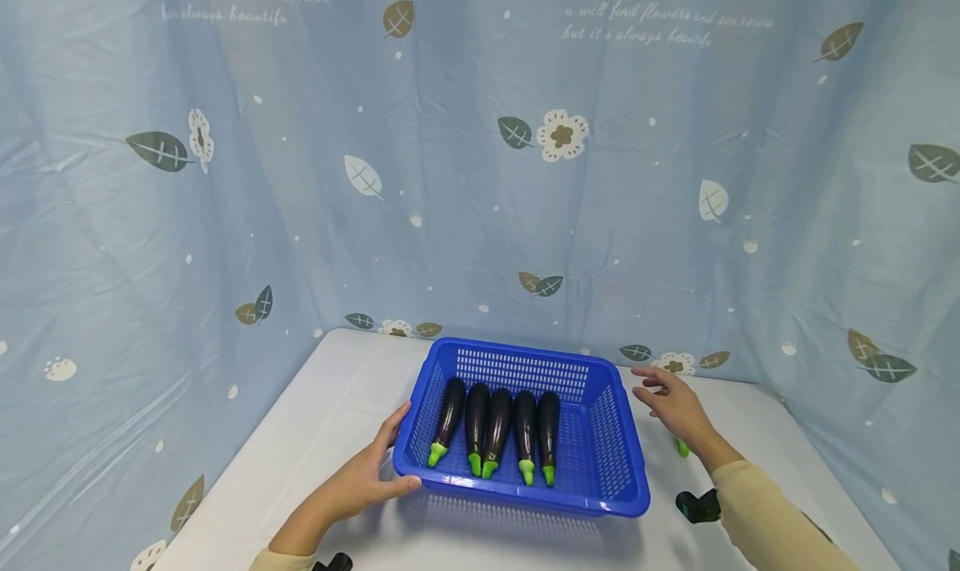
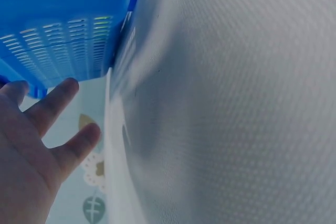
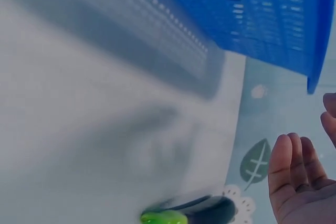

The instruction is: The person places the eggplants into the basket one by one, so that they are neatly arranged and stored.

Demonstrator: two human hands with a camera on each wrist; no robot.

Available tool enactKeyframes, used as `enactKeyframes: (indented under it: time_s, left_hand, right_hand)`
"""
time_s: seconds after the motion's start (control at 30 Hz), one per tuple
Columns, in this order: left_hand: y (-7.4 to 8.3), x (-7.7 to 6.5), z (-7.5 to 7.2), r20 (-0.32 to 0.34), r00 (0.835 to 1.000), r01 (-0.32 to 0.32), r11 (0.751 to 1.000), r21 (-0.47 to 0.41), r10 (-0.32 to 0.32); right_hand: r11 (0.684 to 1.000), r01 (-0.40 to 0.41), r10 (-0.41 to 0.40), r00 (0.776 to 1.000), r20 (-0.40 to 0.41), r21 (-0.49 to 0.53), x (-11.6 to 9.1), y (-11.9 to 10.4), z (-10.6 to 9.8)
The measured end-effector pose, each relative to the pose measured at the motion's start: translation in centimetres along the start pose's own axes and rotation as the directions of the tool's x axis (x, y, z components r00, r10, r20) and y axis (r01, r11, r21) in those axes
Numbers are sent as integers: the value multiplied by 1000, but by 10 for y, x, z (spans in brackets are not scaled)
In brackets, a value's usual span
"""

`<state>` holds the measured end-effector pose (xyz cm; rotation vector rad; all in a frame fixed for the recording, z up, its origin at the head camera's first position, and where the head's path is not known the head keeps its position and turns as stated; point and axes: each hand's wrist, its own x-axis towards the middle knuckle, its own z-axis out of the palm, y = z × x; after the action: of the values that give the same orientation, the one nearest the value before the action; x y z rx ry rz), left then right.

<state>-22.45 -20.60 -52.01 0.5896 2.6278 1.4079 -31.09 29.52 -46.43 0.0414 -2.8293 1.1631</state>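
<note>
A blue perforated plastic basket (image 1: pixel 517 496) stands on the white table, several dark eggplants (image 1: pixel 498 429) with green stem ends lying side by side in its left and middle part. My left hand (image 1: pixel 367 475) rests against the basket's front left corner, thumb at the front rim and fingers along the left side. Seen from the left wrist, its fingers (image 2: pixel 55 103) are spread and fairly straight. My right hand (image 1: pixel 675 404) hovers just beyond the right rim, fingers loosely bent and holding nothing. Another eggplant (image 3: pixel 210 209) lies on the table below it, mostly hidden in the head view.
A white cloth-like surface covers the table (image 1: pixel 352 367). Blue curtain (image 1: pixel 465 179) with leaf and flower prints hangs behind and on both sides. One black device (image 1: pixel 699 507) sits by the right sleeve, another (image 1: pixel 335 563) by the left.
</note>
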Motion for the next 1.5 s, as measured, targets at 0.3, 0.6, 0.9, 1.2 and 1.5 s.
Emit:
enactKeyframes:
  time_s: [0.3, 0.6, 0.9, 1.2, 1.5]
  left_hand:
    - [0, 0, 0, -3, 1000, 9, 1000, 6, -9]
    - [-1, -1, -1, -10, 1000, 10, 1000, 14, -10]
    - [0, -1, -3, -2, 1000, 0, 1000, 7, 0]
    - [1, -1, -3, 6, 1000, 15, 1000, 1, -15]
    - [2, 0, -2, 4, 1000, 3, 1000, -12, -3]
  right_hand:
    - [999, -35, 35, 999, -7, -38, 4, 22, 3]
    - [998, -39, 39, 999, -5, -58, 7, 39, 2]
    - [991, -66, 63, 997, -34, -113, 7, 51, -6]
    - [984, -119, 113, 992, -53, -135, 9, 63, -14]
    - [982, -117, 111, 992, -51, -145, 12, 70, -18]
